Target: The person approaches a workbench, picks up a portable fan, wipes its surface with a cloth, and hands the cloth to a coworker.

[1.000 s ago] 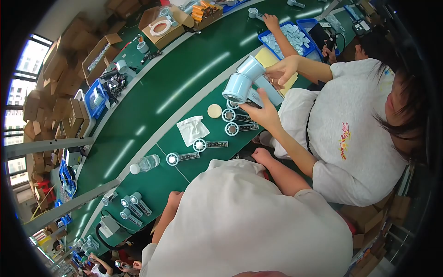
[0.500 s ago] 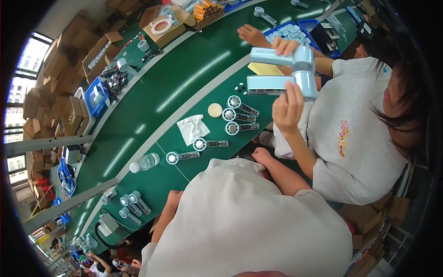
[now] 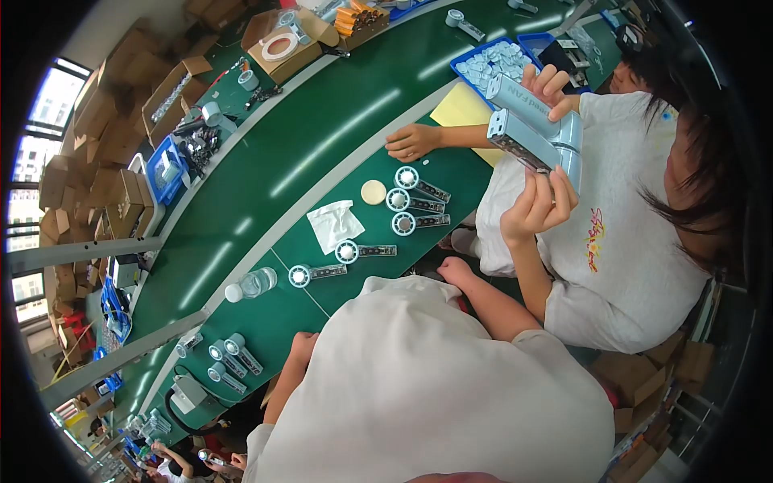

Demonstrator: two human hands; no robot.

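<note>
My left hand point(image 3: 303, 347) rests at the near edge of the green table point(image 3: 278, 322); its fingers are hidden from me. My right hand point(image 3: 456, 272) lies low beside my shirt, below the table edge, and its fingers do not show clearly. Closest to my hands are two light-blue handheld fans with their inner parts exposed: a left one point(image 3: 326, 272) and a right one point(image 3: 372, 251). Three more such fans point(image 3: 419, 201) lie grouped to the right. A white cloth or pouch point(image 3: 336, 226) and a round cream disc point(image 3: 373, 192) sit behind them.
A co-worker on the right holds two light-blue fans point(image 3: 531, 121) up in both hands. Another hand point(image 3: 412, 142) reaches over the table beside a yellow sheet point(image 3: 459, 113). A plastic bottle point(image 3: 252, 284) stands left, with several fans point(image 3: 229, 362) beyond. A blue tray point(image 3: 459, 64) holds pale-blue parts.
The co-worker's two fans have moved right and tilted, their free ends now turned toward me. The other person's hand has come down and left onto the table. My hands have stayed put.
</note>
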